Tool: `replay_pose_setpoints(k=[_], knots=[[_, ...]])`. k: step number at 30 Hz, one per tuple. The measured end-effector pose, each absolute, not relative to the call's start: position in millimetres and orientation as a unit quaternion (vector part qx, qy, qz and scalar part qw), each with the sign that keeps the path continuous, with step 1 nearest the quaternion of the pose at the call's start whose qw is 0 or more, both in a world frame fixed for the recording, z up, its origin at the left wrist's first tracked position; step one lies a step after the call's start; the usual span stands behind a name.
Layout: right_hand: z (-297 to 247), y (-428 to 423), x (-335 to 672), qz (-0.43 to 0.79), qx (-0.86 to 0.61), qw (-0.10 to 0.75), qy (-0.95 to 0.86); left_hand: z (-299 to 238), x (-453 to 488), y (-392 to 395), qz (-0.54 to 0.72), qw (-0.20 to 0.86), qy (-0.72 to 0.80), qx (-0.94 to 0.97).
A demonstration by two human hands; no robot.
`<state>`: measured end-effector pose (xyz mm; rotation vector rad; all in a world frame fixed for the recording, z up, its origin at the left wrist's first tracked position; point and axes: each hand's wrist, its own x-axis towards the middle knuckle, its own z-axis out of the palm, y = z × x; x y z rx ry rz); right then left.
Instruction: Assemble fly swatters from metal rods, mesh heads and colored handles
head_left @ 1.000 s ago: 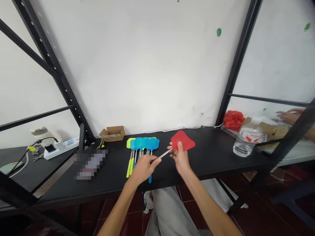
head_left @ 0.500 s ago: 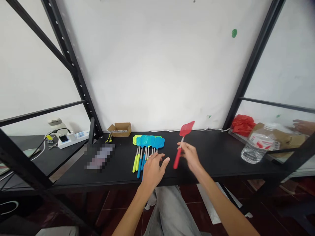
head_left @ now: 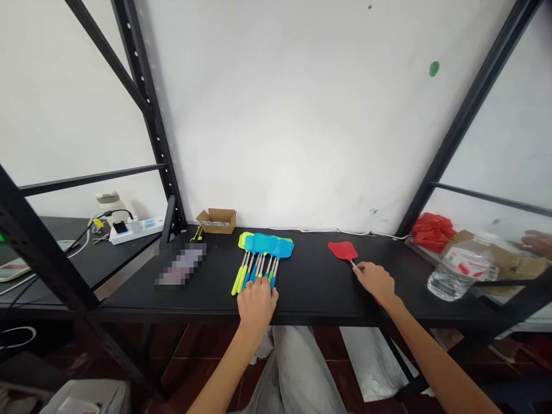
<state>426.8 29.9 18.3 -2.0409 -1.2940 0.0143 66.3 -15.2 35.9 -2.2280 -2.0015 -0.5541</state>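
Observation:
A red fly swatter (head_left: 342, 250) lies flat on the black table (head_left: 310, 287), right of centre. My right hand (head_left: 376, 281) covers its handle, fingers curled round it. A row of several blue and yellow-green fly swatters (head_left: 264, 253) lies at the table's middle, heads toward the wall. My left hand (head_left: 257, 301) rests on the near ends of their handles, fingers bent down over them; whether it grips any one handle is hidden.
A small cardboard box (head_left: 218, 219) stands at the back by the wall, a blurred flat object (head_left: 180, 267) left of the swatters. A water bottle (head_left: 457, 270), red bag (head_left: 432, 231) and another person's hand (head_left: 537, 241) are at the right. A power strip (head_left: 133, 227) lies far left.
My right hand carried the red swatter rightward and laid it flat on the table. My left hand let go of its shaft and moved onto the handles of the blue and green swatters.

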Motion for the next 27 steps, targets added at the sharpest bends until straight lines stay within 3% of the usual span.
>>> replay_pose_setpoints(k=[10, 13, 19, 27], knots=[[32.9, 13.9, 376.3, 0.003, -0.713, 0.463, -0.527, 50.3, 68.6, -3.9, -0.113, 0.055, -0.639, -0.759], [32.0, 13.4, 341.1, 0.121, -0.672, 0.463, -0.565, 53.4, 76.6, -11.4, -0.124, 0.042, -0.630, -0.765], [29.6, 17.5, 282.3, 0.542, -0.468, 0.569, -0.404, 46.4, 84.7, -48.1, -0.192, -0.011, -0.589, -0.785], [28.3, 7.0, 240.0, 0.609, -0.397, 0.573, -0.378, 27.2, 78.9, -59.9, -0.276, -0.183, -0.548, -0.768]])
